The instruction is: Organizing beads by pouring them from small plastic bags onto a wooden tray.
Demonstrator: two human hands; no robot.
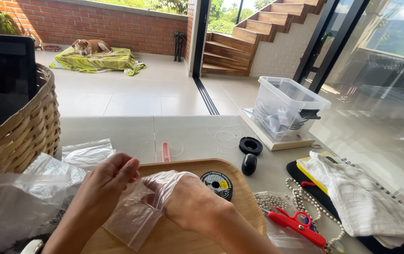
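A small clear plastic bag (133,214) is stretched between both hands over a round wooden tray (239,188). My left hand (103,188) pinches the bag's upper edge with closed fingers. My right hand (188,200) has its fingers pushed inside the bag's mouth, so the film covers them. A black spool of thread (217,184) lies on the tray just right of my right hand.
A woven basket (23,131) stands at left with more clear bags (37,183) beside it. Red scissors (298,225), strings of white beads (301,197), a white cloth (362,197), a clear lidded box (286,106), a black oval object (249,164) and an orange tube (165,151) lie around. A dog (89,46) rests far off.
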